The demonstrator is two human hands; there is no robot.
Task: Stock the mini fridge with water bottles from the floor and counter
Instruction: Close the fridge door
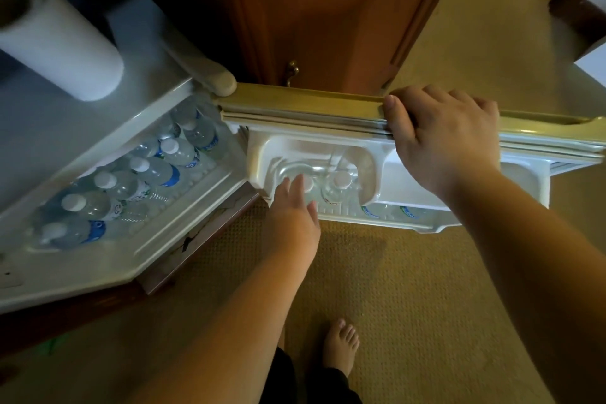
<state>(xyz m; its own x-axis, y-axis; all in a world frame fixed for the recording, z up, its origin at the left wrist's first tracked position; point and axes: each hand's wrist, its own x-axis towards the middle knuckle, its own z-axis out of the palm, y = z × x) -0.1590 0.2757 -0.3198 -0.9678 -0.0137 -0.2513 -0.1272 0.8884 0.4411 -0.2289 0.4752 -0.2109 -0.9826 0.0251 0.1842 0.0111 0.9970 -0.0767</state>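
Steadying the fridge door [295,98] by its top edge with your right hand [442,138] clamped, your left hand [292,207], fingers loosely spread, meets a door-shelf bottle [337,188]: full, heavy, slick, thin-walled, so grip mid-body.

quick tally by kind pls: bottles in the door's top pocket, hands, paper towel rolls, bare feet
bottles in the door top pocket: 2
hands: 2 (left hand, right hand)
paper towel rolls: 1
bare feet: 1
total: 6
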